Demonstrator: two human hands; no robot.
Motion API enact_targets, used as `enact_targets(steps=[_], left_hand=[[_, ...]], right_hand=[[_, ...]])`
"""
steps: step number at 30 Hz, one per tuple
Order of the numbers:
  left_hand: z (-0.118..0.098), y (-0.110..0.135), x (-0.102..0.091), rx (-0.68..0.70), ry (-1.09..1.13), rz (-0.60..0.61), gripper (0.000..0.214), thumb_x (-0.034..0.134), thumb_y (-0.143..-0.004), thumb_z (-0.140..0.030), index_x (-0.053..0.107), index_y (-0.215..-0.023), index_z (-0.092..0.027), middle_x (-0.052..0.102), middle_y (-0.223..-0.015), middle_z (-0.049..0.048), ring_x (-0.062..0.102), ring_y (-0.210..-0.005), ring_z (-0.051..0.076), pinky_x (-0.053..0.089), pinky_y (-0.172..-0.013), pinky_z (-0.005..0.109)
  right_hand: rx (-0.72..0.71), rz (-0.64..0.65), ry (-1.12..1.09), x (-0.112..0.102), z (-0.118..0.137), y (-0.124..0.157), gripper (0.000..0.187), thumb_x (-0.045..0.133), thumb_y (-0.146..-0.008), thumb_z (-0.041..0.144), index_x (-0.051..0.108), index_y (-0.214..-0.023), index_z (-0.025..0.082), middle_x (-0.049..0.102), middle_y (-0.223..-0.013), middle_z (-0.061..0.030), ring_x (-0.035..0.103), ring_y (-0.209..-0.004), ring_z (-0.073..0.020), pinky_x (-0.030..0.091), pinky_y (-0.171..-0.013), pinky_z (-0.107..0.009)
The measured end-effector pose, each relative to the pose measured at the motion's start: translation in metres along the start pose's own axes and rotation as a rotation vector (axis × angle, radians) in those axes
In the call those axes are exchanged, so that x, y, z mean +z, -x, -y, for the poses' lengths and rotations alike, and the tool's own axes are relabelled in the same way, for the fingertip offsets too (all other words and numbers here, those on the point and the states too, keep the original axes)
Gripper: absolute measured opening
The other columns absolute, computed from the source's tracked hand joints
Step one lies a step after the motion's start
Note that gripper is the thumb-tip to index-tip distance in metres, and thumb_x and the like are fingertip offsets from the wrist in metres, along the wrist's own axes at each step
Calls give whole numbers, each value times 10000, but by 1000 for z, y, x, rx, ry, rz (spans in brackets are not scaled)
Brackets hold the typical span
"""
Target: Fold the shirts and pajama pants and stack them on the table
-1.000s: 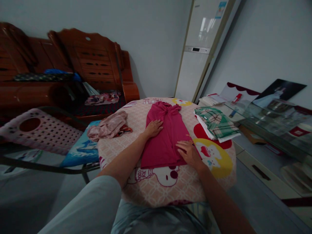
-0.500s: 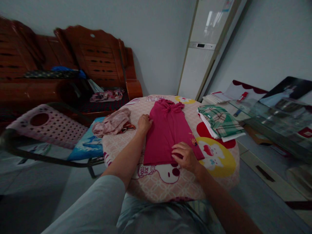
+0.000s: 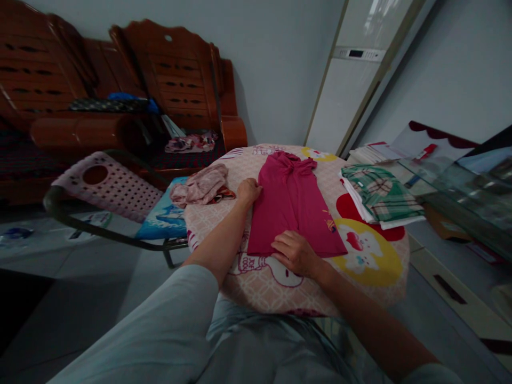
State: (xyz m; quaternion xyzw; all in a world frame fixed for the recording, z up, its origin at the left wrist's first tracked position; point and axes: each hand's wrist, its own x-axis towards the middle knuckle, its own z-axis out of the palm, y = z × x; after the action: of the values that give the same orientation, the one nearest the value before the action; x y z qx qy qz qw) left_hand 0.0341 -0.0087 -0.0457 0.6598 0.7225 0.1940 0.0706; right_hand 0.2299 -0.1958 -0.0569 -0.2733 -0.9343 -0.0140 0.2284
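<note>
A magenta garment (image 3: pixel 290 208), seemingly a top with its upper part bunched at the far end, lies flattened on the round table. My left hand (image 3: pixel 248 192) is at its left edge, fingers curled in and closed on the cloth. Across the near hem rests my right hand (image 3: pixel 295 253), with loosely bent fingers lying on the fabric. A small printed motif shows near the garment's lower right corner.
The patterned tablecloth (image 3: pixel 256 296) covers the table. A crumpled pinkish cloth (image 3: pixel 204 185) lies at left, folded green plaid clothing (image 3: pixel 380 192) at right. A folding chair (image 3: pixel 116 181) stands left; a glass-topped cabinet (image 3: pixel 452 186) stands right.
My right hand has slid left along the hem, and its fingers are closer together. My left hand stays by the left edge. The whole view has shifted a little.
</note>
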Motion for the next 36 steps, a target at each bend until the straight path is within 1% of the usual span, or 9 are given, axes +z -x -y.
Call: enact_targets(steps=[4, 10, 15, 17, 20, 24, 26, 30, 36], left_hand=[[3, -3, 4, -17, 62, -30, 293, 595, -859, -347, 736, -1029, -155, 724, -1068, 144, 657, -1045, 273, 507, -894, 332], [3, -2, 4, -39, 111, -25, 280, 610, -847, -351, 746, -1000, -160, 732, -1033, 141, 667, -997, 266, 515, -865, 335], [2, -2, 1, -39, 124, -22, 275, 612, -843, -340, 752, -994, -157, 736, -1015, 140, 672, -984, 256, 515, -861, 330], [2, -2, 1, -33, 119, -24, 273, 611, -841, -338, 755, -988, -159, 740, -1012, 136, 673, -983, 253, 514, -863, 326], [3, -2, 2, -29, 117, -27, 268, 607, -839, -328, 757, -980, -157, 743, -1004, 133, 675, -976, 249, 516, -857, 319], [4, -3, 4, -27, 124, -42, 273, 606, -840, -328, 757, -986, -154, 740, -1019, 139, 672, -984, 255, 515, -862, 324], [4, -4, 5, -32, 124, -42, 274, 608, -839, -335, 757, -986, -159, 740, -1025, 137, 671, -987, 254, 513, -863, 323], [4, -4, 4, -37, 142, -34, 266, 617, -835, -339, 757, -977, -163, 742, -1017, 132, 673, -969, 245, 511, -843, 308], [5, -7, 0, -71, 206, -63, 270, 573, -862, -329, 751, -958, -150, 750, -968, 100, 669, -888, 189, 494, -785, 254]], right_hand=[[-9, 28, 9, 5, 2, -6, 181, 504, -969, 211, 651, -879, 157, 611, -836, -73, 495, -807, -199, 396, -763, -331], [93, -25, -136, 10, -5, -13, 265, 508, -958, 198, 651, -735, 183, 608, -771, -46, 502, -749, -172, 381, -709, -307], [147, -24, -304, 11, -14, -18, 214, 550, -938, 199, 655, -752, 184, 637, -785, -35, 550, -768, -159, 404, -722, -289], [153, -15, -322, 11, -16, -18, 206, 545, -942, 194, 647, -763, 181, 637, -789, -34, 554, -770, -157, 406, -721, -283], [112, 8, -199, 10, -11, -17, 213, 515, -952, 188, 639, -780, 174, 615, -790, -42, 526, -770, -167, 392, -725, -294], [-13, 107, 21, 3, 1, -13, 186, 479, -941, 133, 631, -838, 158, 583, -822, -68, 475, -790, -197, 373, -735, -326], [-37, 128, 83, 2, 5, -13, 167, 475, -943, 123, 629, -885, 156, 580, -852, -75, 465, -802, -206, 368, -730, -334], [-51, 101, 157, 7, 8, -17, 153, 506, -947, 140, 621, -851, 171, 573, -851, -63, 455, -791, -203, 351, -694, -330], [-46, 37, 133, 16, 12, -23, 189, 497, -959, 157, 629, -827, 185, 566, -815, -51, 455, -787, -196, 349, -678, -319]])
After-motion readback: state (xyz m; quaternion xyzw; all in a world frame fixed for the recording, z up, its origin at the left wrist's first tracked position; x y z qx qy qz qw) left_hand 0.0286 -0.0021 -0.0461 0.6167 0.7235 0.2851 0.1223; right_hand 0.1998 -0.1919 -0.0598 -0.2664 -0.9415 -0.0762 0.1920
